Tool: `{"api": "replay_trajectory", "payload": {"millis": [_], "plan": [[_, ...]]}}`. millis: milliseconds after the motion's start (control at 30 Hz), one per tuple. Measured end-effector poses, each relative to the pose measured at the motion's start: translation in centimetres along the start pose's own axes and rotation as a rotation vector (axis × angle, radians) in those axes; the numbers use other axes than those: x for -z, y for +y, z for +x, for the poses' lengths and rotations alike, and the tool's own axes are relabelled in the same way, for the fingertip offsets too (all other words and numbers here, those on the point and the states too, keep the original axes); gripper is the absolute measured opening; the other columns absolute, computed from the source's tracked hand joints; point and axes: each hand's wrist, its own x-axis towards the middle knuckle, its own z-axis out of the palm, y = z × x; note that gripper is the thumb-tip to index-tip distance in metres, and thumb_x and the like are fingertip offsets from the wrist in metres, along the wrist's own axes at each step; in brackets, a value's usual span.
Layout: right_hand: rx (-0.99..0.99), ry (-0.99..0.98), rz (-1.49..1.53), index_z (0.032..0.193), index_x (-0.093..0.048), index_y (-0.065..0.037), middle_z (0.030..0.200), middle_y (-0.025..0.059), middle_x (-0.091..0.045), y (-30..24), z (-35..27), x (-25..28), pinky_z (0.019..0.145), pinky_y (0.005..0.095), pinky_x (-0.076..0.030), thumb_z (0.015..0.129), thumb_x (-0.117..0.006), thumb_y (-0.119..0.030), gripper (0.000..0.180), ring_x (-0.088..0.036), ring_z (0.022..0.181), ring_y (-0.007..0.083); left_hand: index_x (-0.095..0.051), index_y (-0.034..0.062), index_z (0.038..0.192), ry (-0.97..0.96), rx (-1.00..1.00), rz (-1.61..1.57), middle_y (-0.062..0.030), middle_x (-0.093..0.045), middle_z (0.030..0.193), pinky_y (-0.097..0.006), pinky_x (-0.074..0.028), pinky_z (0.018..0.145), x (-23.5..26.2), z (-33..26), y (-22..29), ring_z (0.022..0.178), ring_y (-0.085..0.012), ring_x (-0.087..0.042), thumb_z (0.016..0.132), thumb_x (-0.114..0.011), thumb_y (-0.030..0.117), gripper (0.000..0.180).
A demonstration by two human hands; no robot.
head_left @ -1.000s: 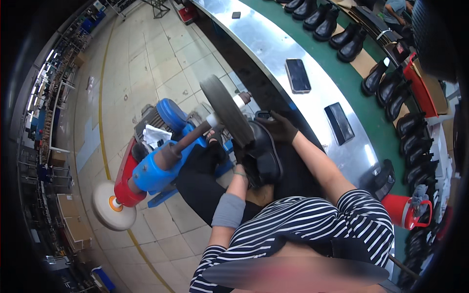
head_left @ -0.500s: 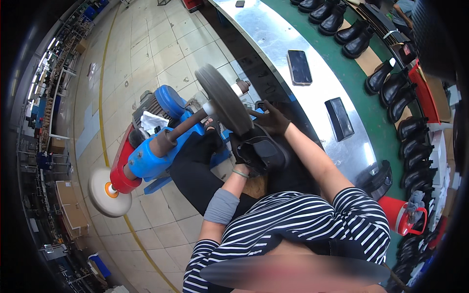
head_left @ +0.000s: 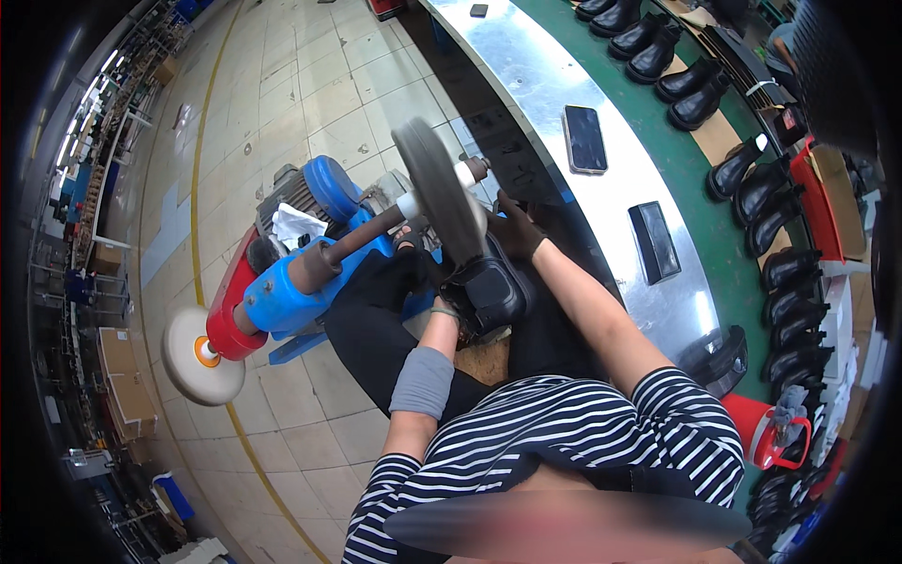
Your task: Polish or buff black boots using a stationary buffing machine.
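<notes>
A black boot [head_left: 496, 295] is held between my two hands, against or right beside the dark buffing wheel [head_left: 434, 179], whose surface looks smeared as if spinning. My right hand [head_left: 515, 228], in a dark glove, grips the far end of the boot, right of the wheel. My left hand [head_left: 455, 305], also in a dark glove, holds the near left side; most of its fingers are hidden by the boot. The wheel sits on a steel shaft of a blue and red machine [head_left: 282, 291]. Where boot and wheel meet is partly hidden.
At the machine's left end is a pale buffing wheel [head_left: 188, 357]. A white cloth [head_left: 297, 224] lies by the motor. On the metal bench [head_left: 615, 141] to my right lie a phone [head_left: 584, 139] and a black case [head_left: 655, 242]. Beyond stand rows of black boots [head_left: 693, 99] and a red tumbler [head_left: 752, 428].
The boot has turned a little in my hands, showing more of its near right side. Both hands have shifted slightly left. My view has also moved a bit.
</notes>
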Motion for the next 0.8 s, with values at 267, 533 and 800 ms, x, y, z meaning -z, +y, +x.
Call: {"api": "replay_trajectory", "payload": {"millis": [267, 533, 800], "plan": [[-0.227, -0.092, -0.02, 0.143, -0.032, -0.022, 0.144, 0.0067, -0.038, 1.5, 0.2, -0.8, 0.107, 0.0425, -0.027, 0.086, -0.046, -0.062, 0.071, -0.037, 0.13, 0.0265, -0.056, 0.0067, 0.118, 0.101, -0.158, 0.068, -0.0048, -0.061, 0.112, -0.031, -0.046, 0.089, 0.3, -0.9, -0.2, 0.1, -0.0192, -0.058, 0.096, -0.038, 0.042, 0.045], [0.251, -0.169, -1.271, 0.146, 0.006, -0.005, 0.148, 0.0186, -0.016, 3.9, -14.5, -5.0, 0.112, 0.0354, -0.02, 0.057, -0.085, -0.031, 0.131, -0.023, 0.137, 0.0268, -0.056, 0.0087, 0.116, 0.181, 0.205, -0.135, -0.0057, -0.061, 0.104, -0.029, -0.048, 0.087, -7.5, -4.5, -0.7, 0.097, -0.0179, -0.06, 0.095, -0.04, 0.039, 0.04], [0.334, 0.664, -0.995, 0.123, -0.048, -0.001, 0.111, 0.0138, -0.058, 9.3, -14.6, -4.8, 0.091, 0.0367, -0.045, 0.069, -0.076, -0.026, 0.065, -0.057, 0.105, 0.0261, -0.054, 0.0108, 0.117, 0.343, 0.41, -0.432, -0.0086, -0.061, 0.107, -0.04, -0.043, 0.095, -6.9, -2.8, -1.7, 0.104, -0.0271, -0.056, 0.086, -0.048, 0.055, 0.055]]}}
